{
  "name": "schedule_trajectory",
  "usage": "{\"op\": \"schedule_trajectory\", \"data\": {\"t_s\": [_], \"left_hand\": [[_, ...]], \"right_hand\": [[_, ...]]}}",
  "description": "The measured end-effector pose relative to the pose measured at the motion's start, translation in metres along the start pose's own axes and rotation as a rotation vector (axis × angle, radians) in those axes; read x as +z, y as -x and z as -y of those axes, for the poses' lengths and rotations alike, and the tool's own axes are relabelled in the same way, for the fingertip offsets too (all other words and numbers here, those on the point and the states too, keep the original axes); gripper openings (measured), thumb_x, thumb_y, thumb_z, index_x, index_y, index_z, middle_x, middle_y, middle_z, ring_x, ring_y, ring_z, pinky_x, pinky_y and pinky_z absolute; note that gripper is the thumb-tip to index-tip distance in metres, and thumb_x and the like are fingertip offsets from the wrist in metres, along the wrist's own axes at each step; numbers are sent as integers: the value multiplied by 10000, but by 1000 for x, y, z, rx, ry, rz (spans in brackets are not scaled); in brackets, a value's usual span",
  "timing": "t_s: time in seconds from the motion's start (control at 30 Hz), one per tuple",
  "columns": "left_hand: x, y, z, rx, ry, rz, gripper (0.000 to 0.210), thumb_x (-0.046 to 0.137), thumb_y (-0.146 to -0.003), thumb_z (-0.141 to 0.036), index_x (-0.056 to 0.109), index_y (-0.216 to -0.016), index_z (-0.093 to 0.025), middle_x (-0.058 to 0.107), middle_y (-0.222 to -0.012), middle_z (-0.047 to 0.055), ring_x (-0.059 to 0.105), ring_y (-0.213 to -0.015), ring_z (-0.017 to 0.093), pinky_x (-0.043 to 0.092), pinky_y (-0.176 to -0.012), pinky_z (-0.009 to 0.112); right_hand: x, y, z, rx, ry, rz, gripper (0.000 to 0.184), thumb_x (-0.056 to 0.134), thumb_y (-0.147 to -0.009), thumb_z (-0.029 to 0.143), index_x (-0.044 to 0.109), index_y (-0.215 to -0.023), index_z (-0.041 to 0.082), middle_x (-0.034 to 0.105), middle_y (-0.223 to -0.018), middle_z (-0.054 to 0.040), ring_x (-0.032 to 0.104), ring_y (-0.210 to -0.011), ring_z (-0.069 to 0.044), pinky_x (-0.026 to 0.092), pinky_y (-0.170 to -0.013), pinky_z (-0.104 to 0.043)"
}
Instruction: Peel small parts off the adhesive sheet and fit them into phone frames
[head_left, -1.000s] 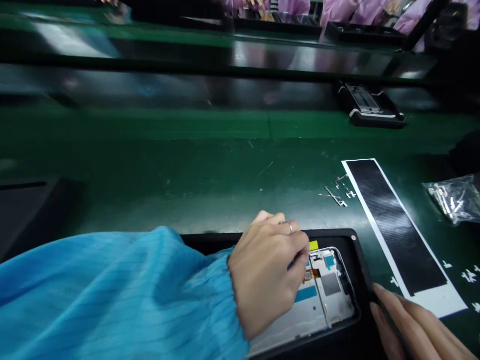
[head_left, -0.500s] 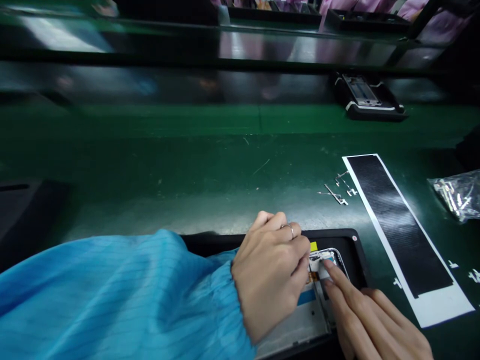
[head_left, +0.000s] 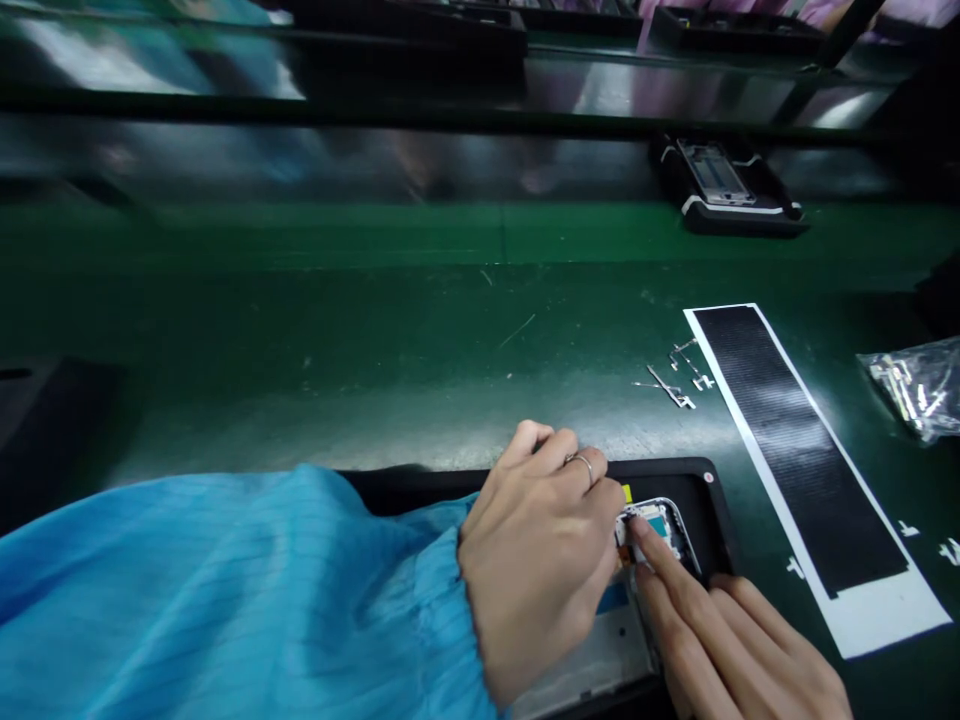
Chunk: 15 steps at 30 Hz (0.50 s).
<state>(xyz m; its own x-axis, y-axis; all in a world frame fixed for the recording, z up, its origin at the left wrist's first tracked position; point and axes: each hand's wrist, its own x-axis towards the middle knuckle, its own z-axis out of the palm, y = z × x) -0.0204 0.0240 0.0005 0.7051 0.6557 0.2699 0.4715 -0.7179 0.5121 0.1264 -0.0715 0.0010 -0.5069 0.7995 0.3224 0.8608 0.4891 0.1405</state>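
A phone's open metal frame [head_left: 592, 665] lies in a black tray [head_left: 675, 472] at the lower middle. White and teal parts and a small orange flex show near its upper end, with a yellow tab at the edge. My left hand [head_left: 540, 550], wearing a ring, is closed over the upper left of the frame; its fingers curl under and their tips are hidden. From the lower right, my right hand [head_left: 735, 630] reaches in with fingers stretched. Its index fingertip presses on the frame's upper end, close to my left fingers.
Right of the tray lies a white sheet with a black ribbed strip [head_left: 795, 440]. Small metal pieces [head_left: 671, 385] sit to its left, and a clear bag of parts [head_left: 915, 390] to its right. Farther back, a black holder [head_left: 742, 222] carries another phone frame.
My right index fingertip has shifted slightly left along the frame's upper end, uncovering more of the teal part. My left hand stays over the frame. The view has moved a little.
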Motion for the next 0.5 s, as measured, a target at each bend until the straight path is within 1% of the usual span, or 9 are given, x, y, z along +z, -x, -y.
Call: {"op": "schedule_trajectory", "data": {"t_s": [0.07, 0.1, 0.2, 0.3, 0.4, 0.5], "left_hand": [[4, 1, 1, 15, 10, -66, 359, 335, -892, -126, 487, -566, -143, 512, -614, 20, 361, -593, 142, 295, -627, 338], [5, 1, 1, 19, 13, -77, 355, 336, -888, -122, 486, -566, -141, 507, -611, 18, 356, -592, 140, 293, -628, 338], [5, 1, 1, 23, 21, -61, 335, 346, -876, -104, 496, -579, -134, 498, -612, 12, 358, -600, 138, 296, -639, 338], [4, 0, 0, 34, 15, -72, 327, 349, -869, -99, 488, -576, -136, 495, -610, 10, 359, -596, 137, 298, -633, 339], [4, 0, -2, 27, 6, -62, 329, 340, -871, -100, 483, -577, -141, 498, -612, 12, 365, -597, 140, 305, -633, 341], [7, 0, -3, 19, 6, -88, 313, 350, -850, -82, 465, -565, -144, 481, -601, 8, 358, -590, 137, 309, -631, 336]], "right_hand": [[1, 0, 0, -15, 2, -15, 391, 338, -892, 11, 698, -805, 136, 672, -995, -114, 640, -532, -98, 494, -550, -209], [2, 0, 0, -18, 4, -15, 376, 357, -889, 22, 693, -781, 149, 676, -993, -106, 635, -530, -97, 496, -554, -210], [1, -1, 0, -3, 0, -1, 351, 387, -881, 35, 675, -732, 170, 685, -990, -84, 626, -536, -95, 501, -570, -218], [2, -1, 0, -3, -12, 3, 343, 388, -874, 21, 659, -714, 157, 688, -975, -107, 614, -518, -93, 501, -573, -225], [2, -1, 1, -27, -23, -22, 357, 366, -872, 2, 644, -696, 141, 689, -952, -140, 615, -513, -97, 498, -567, -228], [-1, -1, 1, -10, -33, -4, 375, 343, -891, 16, 647, -710, 139, 697, -934, -129, 631, -540, -98, 500, -590, -220]]}}
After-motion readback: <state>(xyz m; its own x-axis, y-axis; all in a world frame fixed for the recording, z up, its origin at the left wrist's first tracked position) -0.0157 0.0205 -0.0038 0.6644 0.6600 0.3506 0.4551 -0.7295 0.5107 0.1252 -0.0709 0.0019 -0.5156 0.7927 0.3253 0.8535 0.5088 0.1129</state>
